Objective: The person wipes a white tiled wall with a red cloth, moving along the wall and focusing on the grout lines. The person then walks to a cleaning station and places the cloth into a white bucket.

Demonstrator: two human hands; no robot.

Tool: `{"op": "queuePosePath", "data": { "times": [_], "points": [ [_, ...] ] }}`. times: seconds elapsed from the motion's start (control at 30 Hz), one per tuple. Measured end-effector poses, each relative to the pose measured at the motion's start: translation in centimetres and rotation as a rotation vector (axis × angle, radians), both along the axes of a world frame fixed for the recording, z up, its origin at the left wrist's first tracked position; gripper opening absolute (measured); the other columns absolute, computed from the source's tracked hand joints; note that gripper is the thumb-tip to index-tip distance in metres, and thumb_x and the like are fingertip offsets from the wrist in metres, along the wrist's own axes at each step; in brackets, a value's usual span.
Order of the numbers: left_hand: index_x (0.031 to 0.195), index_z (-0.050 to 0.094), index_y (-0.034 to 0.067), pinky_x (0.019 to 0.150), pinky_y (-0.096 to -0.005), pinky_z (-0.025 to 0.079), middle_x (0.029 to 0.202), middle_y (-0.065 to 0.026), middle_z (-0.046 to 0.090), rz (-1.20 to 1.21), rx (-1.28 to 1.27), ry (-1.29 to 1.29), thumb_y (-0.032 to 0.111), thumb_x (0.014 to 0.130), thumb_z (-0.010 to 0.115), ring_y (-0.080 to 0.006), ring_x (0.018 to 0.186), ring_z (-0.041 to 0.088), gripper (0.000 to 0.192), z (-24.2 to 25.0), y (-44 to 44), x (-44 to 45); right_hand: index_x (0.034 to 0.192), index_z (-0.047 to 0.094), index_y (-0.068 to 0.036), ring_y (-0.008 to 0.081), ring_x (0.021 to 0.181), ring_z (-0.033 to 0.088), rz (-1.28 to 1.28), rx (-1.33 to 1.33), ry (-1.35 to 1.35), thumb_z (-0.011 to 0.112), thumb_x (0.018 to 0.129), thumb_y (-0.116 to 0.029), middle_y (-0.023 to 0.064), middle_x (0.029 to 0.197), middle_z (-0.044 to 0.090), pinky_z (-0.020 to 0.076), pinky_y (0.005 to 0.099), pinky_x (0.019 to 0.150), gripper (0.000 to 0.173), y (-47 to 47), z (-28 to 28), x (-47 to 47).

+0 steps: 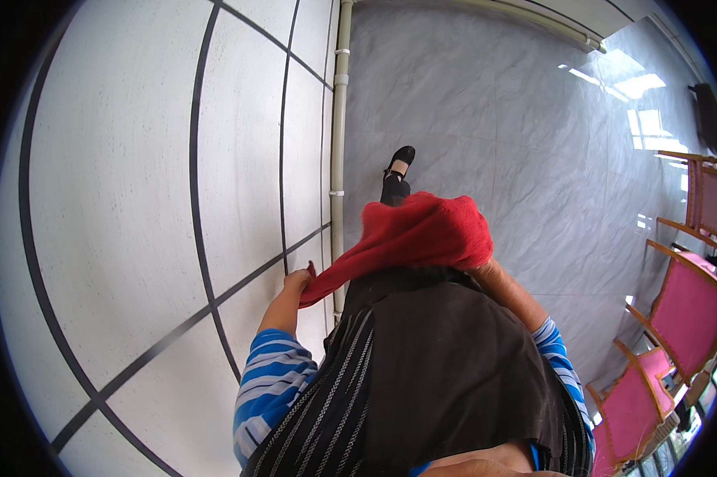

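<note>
A red cloth [418,232] stretches between both hands in front of the dark apron. My left hand [299,279] grips one narrow end of it near the tiled wall, with a small tip sticking out above the fingers. The wide, bunched part lies over my right hand, which is mostly covered; only the wrist and forearm emerge from under the fabric, so its fingers are hidden. Beyond the cloth, one black shoe shows on the floor.
A white wall with dark lines [245,149] rises at the left, with a pale pipe [338,137] along its foot. Grey marble-look floor [454,107] extends ahead and right. Several wooden chairs with pink upholstery [689,310] line the right side.
</note>
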State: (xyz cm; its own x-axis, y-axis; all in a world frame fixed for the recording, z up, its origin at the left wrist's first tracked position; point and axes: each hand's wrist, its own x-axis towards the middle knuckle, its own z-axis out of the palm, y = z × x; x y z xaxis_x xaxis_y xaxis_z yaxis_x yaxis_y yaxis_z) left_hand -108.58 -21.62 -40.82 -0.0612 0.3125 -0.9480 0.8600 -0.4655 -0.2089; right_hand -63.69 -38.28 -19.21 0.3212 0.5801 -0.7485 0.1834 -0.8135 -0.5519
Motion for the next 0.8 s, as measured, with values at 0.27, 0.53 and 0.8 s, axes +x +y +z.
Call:
{"op": "queuePosePath", "data": {
  "times": [0.27, 0.53, 0.8],
  "points": [
    [0.110, 0.064, 0.007, 0.085, -0.0489, 0.048, 0.103, -0.0233, 0.065, 0.151, 0.328, -0.587, 0.034, 0.084, 0.048, -0.0418, 0.098, 0.061, 0.041, 0.3, 6.0, 16.6, 0.101, 0.064, -0.012, 0.0181, 0.093, 0.063, -0.025, 0.451, -0.397, 0.077, 0.071, -0.030, 0.0030, 0.095, 0.066, 0.0492, 0.0317, 0.073, 0.037, -0.2, -2.6, 6.1],
    [0.100, 0.066, 0.003, 0.085, -0.0480, 0.047, 0.098, -0.0244, 0.065, 0.354, 0.313, -0.812, 0.040, 0.085, 0.048, -0.0416, 0.095, 0.062, 0.044, 0.9, 16.7, 31.2, 0.125, 0.057, -0.009, 0.0243, 0.119, 0.053, -0.494, 0.726, -0.288, 0.082, 0.069, -0.015, 0.0094, 0.125, 0.059, 0.0436, 0.0331, 0.096, 0.062, 0.7, -5.5, 11.7],
    [0.088, 0.069, 0.003, 0.078, -0.0476, 0.048, 0.088, -0.0235, 0.066, 0.142, 0.232, -0.781, 0.034, 0.083, 0.047, -0.0425, 0.087, 0.063, 0.038, 1.8, 25.2, 40.5, 0.123, 0.056, -0.008, 0.0237, 0.115, 0.055, -0.434, 0.773, -0.579, 0.081, 0.072, -0.014, 0.0097, 0.124, 0.059, 0.0451, 0.0351, 0.094, 0.057, 4.8, -5.1, 14.4]
  ]
}}
